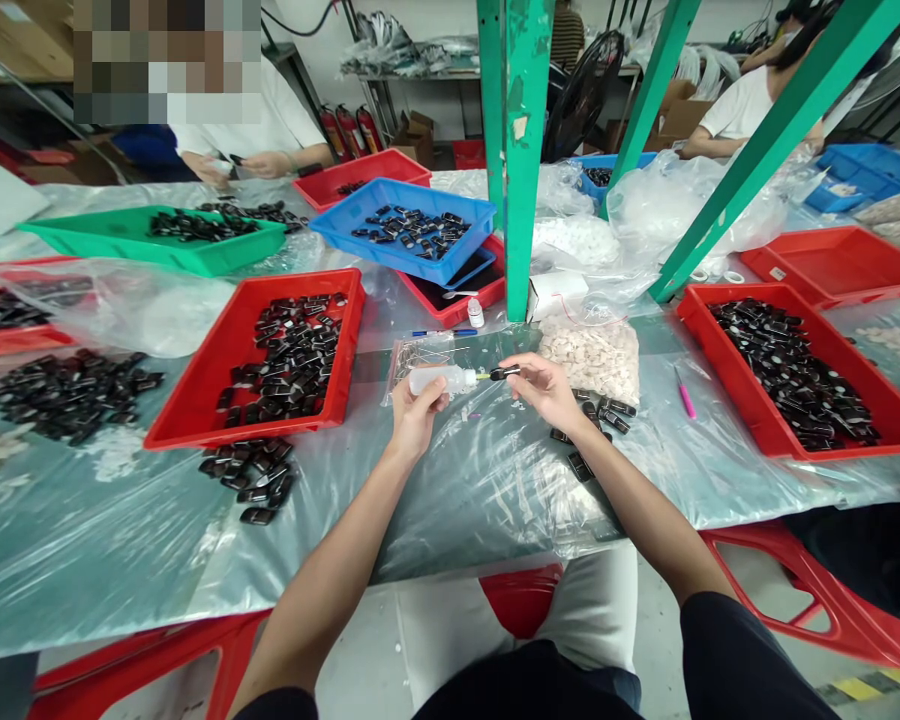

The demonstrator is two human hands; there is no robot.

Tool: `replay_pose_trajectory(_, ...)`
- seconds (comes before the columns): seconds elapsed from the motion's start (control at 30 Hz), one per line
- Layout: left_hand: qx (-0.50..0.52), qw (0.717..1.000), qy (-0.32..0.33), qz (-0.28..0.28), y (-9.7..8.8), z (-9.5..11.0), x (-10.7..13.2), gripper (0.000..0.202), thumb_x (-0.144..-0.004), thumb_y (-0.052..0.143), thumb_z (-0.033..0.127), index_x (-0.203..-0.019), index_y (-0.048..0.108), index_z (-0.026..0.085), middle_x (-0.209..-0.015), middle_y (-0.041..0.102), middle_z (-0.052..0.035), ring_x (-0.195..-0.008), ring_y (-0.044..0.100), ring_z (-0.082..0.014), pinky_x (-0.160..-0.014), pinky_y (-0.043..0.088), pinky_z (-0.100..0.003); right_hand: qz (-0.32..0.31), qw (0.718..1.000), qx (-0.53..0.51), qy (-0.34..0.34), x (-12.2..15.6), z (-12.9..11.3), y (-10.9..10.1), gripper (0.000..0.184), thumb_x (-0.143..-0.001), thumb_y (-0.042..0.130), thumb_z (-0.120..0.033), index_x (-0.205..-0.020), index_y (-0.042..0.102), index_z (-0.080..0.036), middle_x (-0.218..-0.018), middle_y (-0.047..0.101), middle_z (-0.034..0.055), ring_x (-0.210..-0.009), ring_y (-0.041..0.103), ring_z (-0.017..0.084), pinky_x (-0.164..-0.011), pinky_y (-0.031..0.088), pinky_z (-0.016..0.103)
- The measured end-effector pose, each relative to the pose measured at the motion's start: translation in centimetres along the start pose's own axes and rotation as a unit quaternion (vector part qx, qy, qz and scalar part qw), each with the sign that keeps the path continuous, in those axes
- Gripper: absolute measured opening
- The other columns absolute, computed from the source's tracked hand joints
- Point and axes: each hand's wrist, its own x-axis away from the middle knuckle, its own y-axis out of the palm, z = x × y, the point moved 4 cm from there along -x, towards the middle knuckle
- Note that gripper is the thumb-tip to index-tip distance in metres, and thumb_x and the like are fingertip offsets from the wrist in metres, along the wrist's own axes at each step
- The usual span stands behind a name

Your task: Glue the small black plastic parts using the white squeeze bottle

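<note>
My left hand is closed around a translucent white squeeze bottle lying nearly level, its thin tip pointing right. That tip meets, or almost meets, a small black glossy part pinched in the fingertips of my right hand. Whether the two touch I cannot tell. Under and beside my right forearm lie several loose black parts. Just behind my right hand sits a clear bag of small cream-coloured pieces. Behind the bottle is a flat clear bag with thin wire-like pieces.
Red trays of black parts stand left and right. A green post rises from the table behind my hands. Near it are a small white bottle and a blue pen. A pink-handled tool lies right. Other people sit across the table.
</note>
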Motion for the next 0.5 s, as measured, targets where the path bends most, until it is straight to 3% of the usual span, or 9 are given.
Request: replay_pose_trajectory(0.5,0.001,1.000,0.003,0.011,0.15,-0.18,0.20,0.045,-0.059,0.094,0.045,-0.086,0.075,0.014,-0.068,0.066,-0.0008,-0.051,0.049,-0.0069,-0.047,0.037,-0.021,0.009,1.000,-0.023,0.006,-0.10,-0.19,0.02,0.037,-0.087,0.076,-0.049,-0.108,0.069,-0.020,-0.077,0.063,0.0005,-0.061,0.056,0.011,-0.057,0.049,0.025)
